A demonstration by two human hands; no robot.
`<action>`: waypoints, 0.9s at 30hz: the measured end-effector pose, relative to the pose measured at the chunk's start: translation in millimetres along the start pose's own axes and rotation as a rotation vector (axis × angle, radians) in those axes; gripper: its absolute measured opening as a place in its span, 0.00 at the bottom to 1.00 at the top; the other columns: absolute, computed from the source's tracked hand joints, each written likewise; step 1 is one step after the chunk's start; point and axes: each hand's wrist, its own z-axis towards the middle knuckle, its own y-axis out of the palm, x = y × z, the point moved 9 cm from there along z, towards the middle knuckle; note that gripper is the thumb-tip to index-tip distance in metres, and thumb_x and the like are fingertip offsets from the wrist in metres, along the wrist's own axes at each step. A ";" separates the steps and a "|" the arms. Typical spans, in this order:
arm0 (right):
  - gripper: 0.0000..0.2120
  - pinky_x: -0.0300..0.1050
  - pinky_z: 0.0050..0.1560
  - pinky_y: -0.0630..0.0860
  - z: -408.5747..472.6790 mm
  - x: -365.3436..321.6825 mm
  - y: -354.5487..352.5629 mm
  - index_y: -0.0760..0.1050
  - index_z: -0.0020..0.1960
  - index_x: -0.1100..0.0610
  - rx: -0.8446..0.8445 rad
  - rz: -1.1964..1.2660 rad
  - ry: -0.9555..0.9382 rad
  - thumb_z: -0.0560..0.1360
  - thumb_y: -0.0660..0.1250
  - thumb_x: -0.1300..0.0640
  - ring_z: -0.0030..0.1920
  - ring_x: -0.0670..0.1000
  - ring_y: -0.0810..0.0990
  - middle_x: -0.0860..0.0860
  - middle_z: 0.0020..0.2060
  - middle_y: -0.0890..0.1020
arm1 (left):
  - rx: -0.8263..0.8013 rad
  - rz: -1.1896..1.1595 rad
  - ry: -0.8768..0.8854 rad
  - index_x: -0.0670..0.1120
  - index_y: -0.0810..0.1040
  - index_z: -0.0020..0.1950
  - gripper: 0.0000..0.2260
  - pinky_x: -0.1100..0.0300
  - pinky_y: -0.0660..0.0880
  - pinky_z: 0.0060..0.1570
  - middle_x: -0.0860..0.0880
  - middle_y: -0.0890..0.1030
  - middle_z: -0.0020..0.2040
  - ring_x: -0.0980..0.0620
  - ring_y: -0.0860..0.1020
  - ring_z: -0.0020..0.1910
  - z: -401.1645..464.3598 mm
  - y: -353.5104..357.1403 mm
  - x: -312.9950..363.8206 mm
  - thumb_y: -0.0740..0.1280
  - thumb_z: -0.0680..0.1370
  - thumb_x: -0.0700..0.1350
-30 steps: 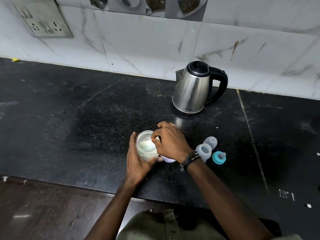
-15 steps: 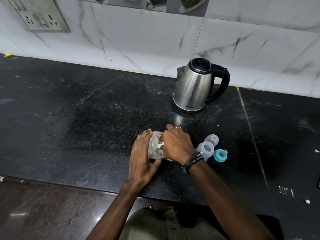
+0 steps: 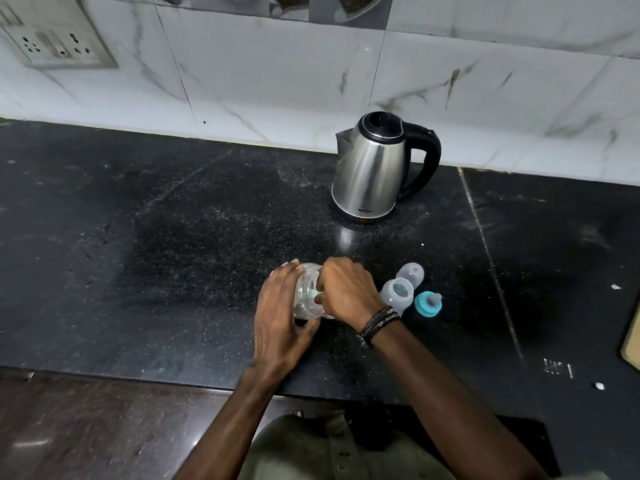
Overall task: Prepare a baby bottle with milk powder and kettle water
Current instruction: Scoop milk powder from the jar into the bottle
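A clear glass milk powder jar (image 3: pixel 306 292) lies tilted on its side on the black counter (image 3: pixel 173 237), mouth toward the right. My left hand (image 3: pixel 280 313) grips the jar's base and wall. My right hand (image 3: pixel 346 289) is curled at the jar's mouth, its fingers pinching a small pale scoop (image 3: pixel 314 294) inside. Just right of my wrist stands the open baby bottle (image 3: pixel 397 292), with its clear cap (image 3: pixel 410 273) behind it and the teal nipple ring (image 3: pixel 428 304) beside it. The steel kettle (image 3: pixel 372 171) stands at the back against the wall, lid down.
A wall socket panel (image 3: pixel 57 43) sits on the marble tiles at the upper left. The counter's front edge (image 3: pixel 138 377) runs just before my body. A pale board edge (image 3: pixel 632 341) shows at the far right. Small white crumbs lie on the right counter.
The jar stood upright with white powder showing a second ago; my left hand has tipped it onto its side toward the right hand, which stays at its mouth.
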 end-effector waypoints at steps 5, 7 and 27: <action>0.08 0.45 0.37 0.69 -2.4 0.8 -3.1 0.75 0.41 0.56 -0.044 -0.020 -0.038 0.69 0.74 0.59 0.44 0.62 0.82 0.58 0.45 0.82 | 0.001 -0.033 -0.010 0.40 0.69 0.75 0.36 0.41 0.72 0.72 0.40 0.74 0.74 0.46 0.70 0.76 -1.8 0.3 -1.4 0.80 0.72 0.49; 0.07 0.45 0.38 0.67 -3.4 -1.9 -8.1 0.75 0.42 0.57 -0.031 -0.032 -0.070 0.69 0.73 0.59 0.46 0.61 0.81 0.57 0.46 0.81 | 0.011 -0.068 -0.033 0.41 0.69 0.75 0.38 0.42 0.72 0.73 0.41 0.74 0.75 0.46 0.70 0.77 -1.1 -0.1 -3.5 0.81 0.70 0.46; 0.08 0.53 0.66 0.70 -14.2 -21.5 -38.3 0.86 0.45 0.55 0.058 0.170 -0.189 0.74 0.72 0.52 0.69 0.59 0.69 0.54 0.72 0.71 | 0.164 -0.336 -0.249 0.35 0.71 0.73 0.38 0.44 0.74 0.71 0.39 0.77 0.72 0.40 0.77 0.72 0.3 -11.6 -13.7 0.82 0.69 0.45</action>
